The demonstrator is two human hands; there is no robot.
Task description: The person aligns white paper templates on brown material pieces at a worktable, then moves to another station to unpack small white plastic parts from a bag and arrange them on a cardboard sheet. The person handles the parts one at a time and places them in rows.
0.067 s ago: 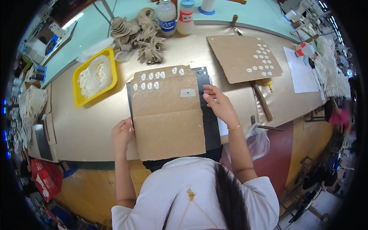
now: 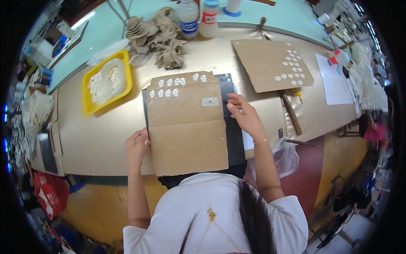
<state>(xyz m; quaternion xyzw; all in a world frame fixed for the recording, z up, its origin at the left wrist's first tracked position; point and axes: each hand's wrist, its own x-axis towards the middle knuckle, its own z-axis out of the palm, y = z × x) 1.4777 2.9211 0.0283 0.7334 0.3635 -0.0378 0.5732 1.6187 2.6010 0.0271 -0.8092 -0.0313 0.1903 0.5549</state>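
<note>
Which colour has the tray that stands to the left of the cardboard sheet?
The tray is yellow, holding pale small pieces; the head view shows it.

You're in a small craft workshop — a long tan workbench (image 2: 97, 139) crowded with cardboard sheets (image 2: 270, 63) carrying rows of small white pieces, a yellow tray (image 2: 91, 106) heaped with more of them, a pile of cut cardboard shapes (image 2: 158, 36), glue bottles (image 2: 188, 17) and hand tools (image 2: 292, 114) — stock stacked round the edges.
</note>
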